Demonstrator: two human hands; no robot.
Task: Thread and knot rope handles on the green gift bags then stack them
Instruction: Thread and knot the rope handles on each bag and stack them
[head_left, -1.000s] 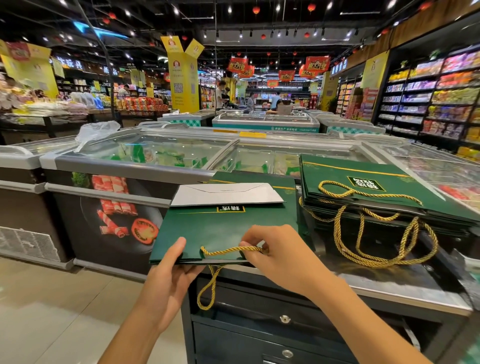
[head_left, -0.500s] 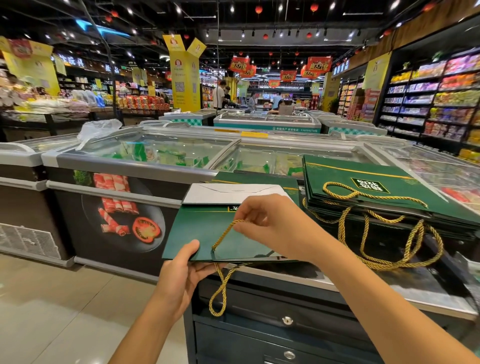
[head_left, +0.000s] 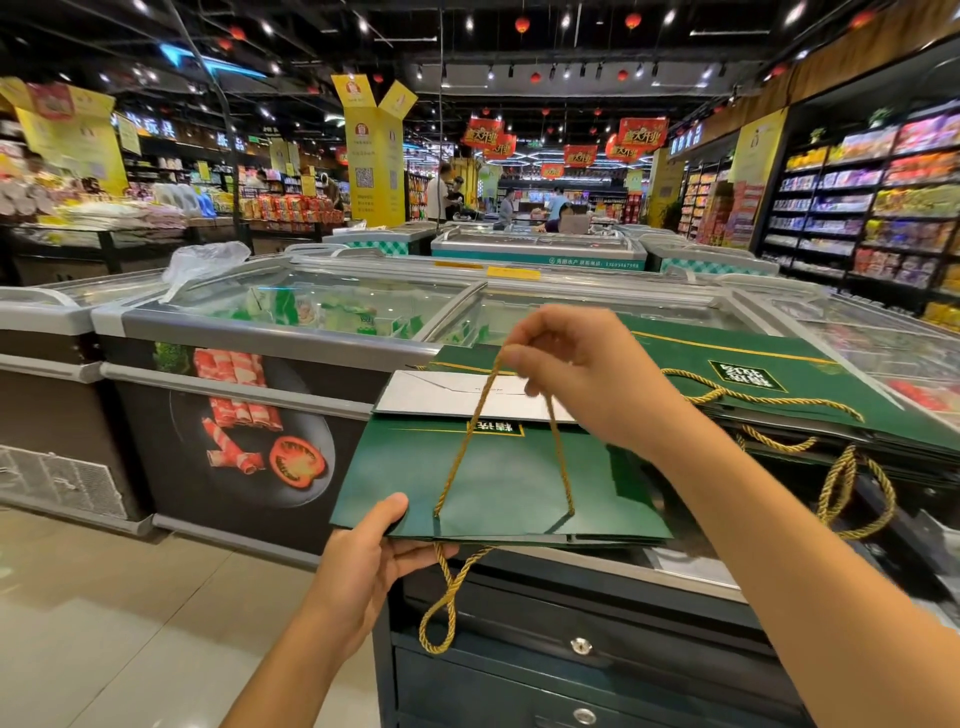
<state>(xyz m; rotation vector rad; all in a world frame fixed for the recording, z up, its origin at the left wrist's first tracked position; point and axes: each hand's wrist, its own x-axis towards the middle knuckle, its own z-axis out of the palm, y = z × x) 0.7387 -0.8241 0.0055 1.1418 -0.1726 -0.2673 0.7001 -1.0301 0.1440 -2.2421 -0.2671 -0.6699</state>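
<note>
Green gift bag lies flat on the dark drawer cabinet, mouth toward the person, near edge overhanging. Gold rope handle now stands as a tall loop rising from two holes near the mouth. A second ago it lay slack along that edge under the right hand, which has since lifted well above the bag, pinching the loop's top between thumb and fingers. Left hand grips the near-left corner, thumb on top, fingers beneath, holding the bag down against the pull. Reading: the upper handle is through both holes and being drawn taut. Whether the end knots inside are tied cannot be seen from here. A second rope loop dangles below the edge, so this bag looks close to ready for stacking. White card sits on the bag's far end. Stack of finished bags lies just right, handles trailing. Beyond: glass-topped chest freezer, stocked shelves, pale tiled floor, shoppers far off.
</note>
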